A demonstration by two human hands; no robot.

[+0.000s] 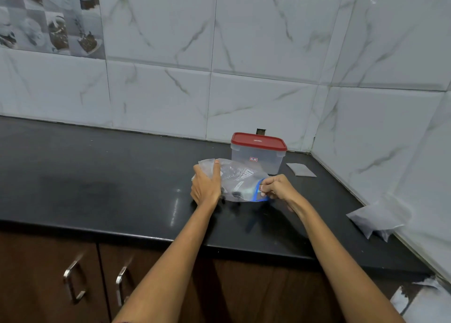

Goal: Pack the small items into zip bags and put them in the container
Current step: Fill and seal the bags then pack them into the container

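Two metal cabinet handles (75, 282) are seen at the far left, below and well to the left of the zip bag, on brown cabinet doors under the black countertop (97, 176).

The left hand (206, 184) is placed on the left end of the clear zip bag (240, 182); its fingers are curled round the crumpled plastic there, and that end is gripped and raised slightly off the countertop. Dark small items are glimpsed through the plastic, but what they are cannot be told.

The zip bag is held between both hands, just in front of the container (258, 155). The container is a clear plastic box, closed by a red lid (258, 141), and it stands upright behind the bag, near the tiled wall. Whether the bag touches it cannot be told.

The right hand (277, 188) is closed on the right end of the zip bag, where the blue zip strip (258, 192) is pinched between thumb and fingers.

A small flat grey pouch (301, 169) lies on the countertop to the right of the container, apart from it. Well to the right of the zip bag, more translucent bags (377, 216) lie against the side wall at the countertop's edge.
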